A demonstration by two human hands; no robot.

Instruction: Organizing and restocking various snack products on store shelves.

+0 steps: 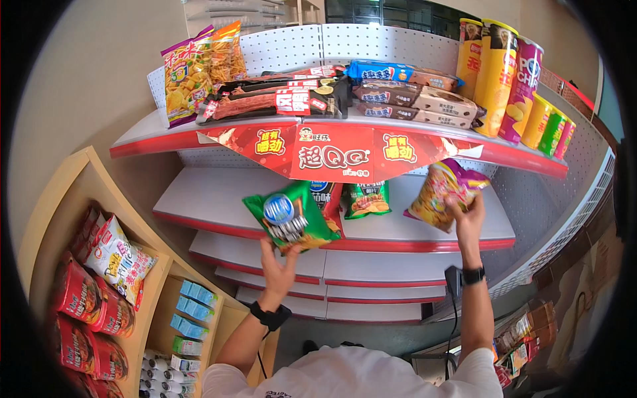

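My left hand (pixel 279 266) grips the lower edge of a green chip bag (pixel 291 219), tilted in front of the second shelf (pixel 209 194). Out to the right, my right hand (pixel 465 219) holds a purple and yellow snack bag (pixel 443 194) above the right part of that shelf. Between my hands a red chip bag (pixel 332 204), partly covered by the green one, and another green chip bag (pixel 367 199) stand on the shelf. A red cardboard sign (pixel 334 154) on the top shelf's edge hides their upper parts. Both wrists wear black bands.
The top shelf holds two upright snack bags (pixel 186 77), black packs of dried meat (pixel 273 102), cookie packs (pixel 413 94) and chip canisters (pixel 495 74). At the left, a wooden shelf unit (pixel 154 288) carries red noodle tubs (pixel 82 293), cartons and bottles. A wire mesh side panel (pixel 562 248) borders the right.
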